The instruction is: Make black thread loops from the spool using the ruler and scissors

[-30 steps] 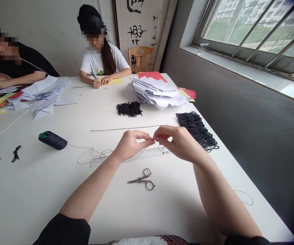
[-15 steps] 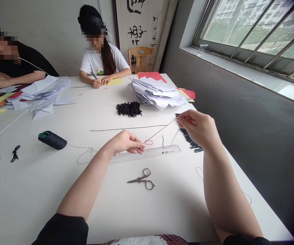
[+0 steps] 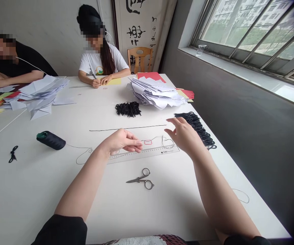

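My left hand (image 3: 121, 141) is closed in a pinch on a thin dark thread (image 3: 157, 137), above the clear ruler (image 3: 168, 149). From its fingertips the thread runs right and curls loosely over the ruler's end. My right hand (image 3: 184, 134) is open, thumb and fingers apart with nothing between them, beside a row of looped black cords (image 3: 194, 124). A black spool of thread (image 3: 51, 140) lies on its side to the left, its strand trailing toward my left hand. Small metal scissors (image 3: 142, 178) lie slightly open below the ruler.
On the white table are a bundle of black cords (image 3: 128, 109), a straight dark line (image 3: 127, 129), a small knotted black cord (image 3: 13, 154) and a stack of white papers (image 3: 155, 92). A person in a white shirt (image 3: 106, 61) writes across the table; another in black sits left.
My right hand has let go of the thread, opened and moved slightly left and down. The thread has gone slack onto the ruler. My left hand keeps its pinch.
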{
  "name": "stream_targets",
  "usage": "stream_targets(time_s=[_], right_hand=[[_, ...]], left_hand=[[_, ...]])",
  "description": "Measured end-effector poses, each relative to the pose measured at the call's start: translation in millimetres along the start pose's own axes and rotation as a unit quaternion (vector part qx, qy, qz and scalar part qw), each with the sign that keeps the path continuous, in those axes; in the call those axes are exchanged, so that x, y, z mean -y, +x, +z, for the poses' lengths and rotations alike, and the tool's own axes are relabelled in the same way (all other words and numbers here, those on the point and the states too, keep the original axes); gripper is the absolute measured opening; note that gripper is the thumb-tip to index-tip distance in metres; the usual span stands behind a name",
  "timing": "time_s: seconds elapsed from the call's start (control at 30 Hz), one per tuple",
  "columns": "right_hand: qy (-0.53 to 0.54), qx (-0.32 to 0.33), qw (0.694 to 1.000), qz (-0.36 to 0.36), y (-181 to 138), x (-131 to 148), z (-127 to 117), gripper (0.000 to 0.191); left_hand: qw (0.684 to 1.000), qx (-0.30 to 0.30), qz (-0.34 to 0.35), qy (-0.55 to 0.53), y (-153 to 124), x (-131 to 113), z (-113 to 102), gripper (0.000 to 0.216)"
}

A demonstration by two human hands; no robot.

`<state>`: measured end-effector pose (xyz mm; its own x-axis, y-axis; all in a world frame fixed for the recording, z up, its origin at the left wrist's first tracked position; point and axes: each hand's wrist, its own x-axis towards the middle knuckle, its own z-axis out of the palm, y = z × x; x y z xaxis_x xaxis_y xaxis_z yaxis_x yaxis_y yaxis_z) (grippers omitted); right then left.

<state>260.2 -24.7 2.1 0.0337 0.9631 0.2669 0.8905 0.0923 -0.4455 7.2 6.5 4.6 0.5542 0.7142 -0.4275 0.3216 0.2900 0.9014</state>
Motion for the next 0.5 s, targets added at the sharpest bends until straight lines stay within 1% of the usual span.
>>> stream_targets(time_s=[0.03, 0.07, 0.13, 0.2, 0.23, 0.27, 0.3, 0.37, 0.5], right_hand=[[-0.021, 0.004, 1.000, -0.018, -7, 6, 1, 0.018], [-0.027, 0.022, 0.998, -0.045, -16, 12, 3, 0.015], [-0.010, 0.102, 0.988, -0.118, -40, 25, 10, 0.017], [-0.022, 0.200, 0.958, -0.206, -67, 34, 23, 0.014], [-0.041, 0.232, 0.943, -0.237, -80, 36, 32, 0.012], [-0.067, 0.247, 0.930, -0.263, -92, 36, 41, 0.014], [-0.085, 0.259, 0.918, -0.288, -102, 35, 49, 0.018], [-0.093, 0.254, 0.911, -0.312, -116, 31, 64, 0.023], [-0.119, 0.188, 0.914, -0.338, -126, 22, 78, 0.030]], left_hand=[[1.000, -0.005, 0.001, 0.000, 0, 0, -1, 0.031], [1.000, -0.011, 0.002, 0.000, 0, 0, -1, 0.031], [1.000, -0.021, 0.007, 0.003, 0, 0, -2, 0.030], [1.000, -0.027, 0.010, 0.008, 0, 0, -2, 0.028], [0.999, -0.031, 0.011, 0.011, -1, 0, -2, 0.028], [0.999, -0.034, 0.011, 0.015, -1, 0, -2, 0.028], [0.999, -0.037, 0.011, 0.019, -1, 0, -2, 0.029], [0.999, -0.046, 0.011, 0.027, -2, 0, -2, 0.030], [0.997, -0.060, 0.011, 0.043, -2, 0, -1, 0.030]])
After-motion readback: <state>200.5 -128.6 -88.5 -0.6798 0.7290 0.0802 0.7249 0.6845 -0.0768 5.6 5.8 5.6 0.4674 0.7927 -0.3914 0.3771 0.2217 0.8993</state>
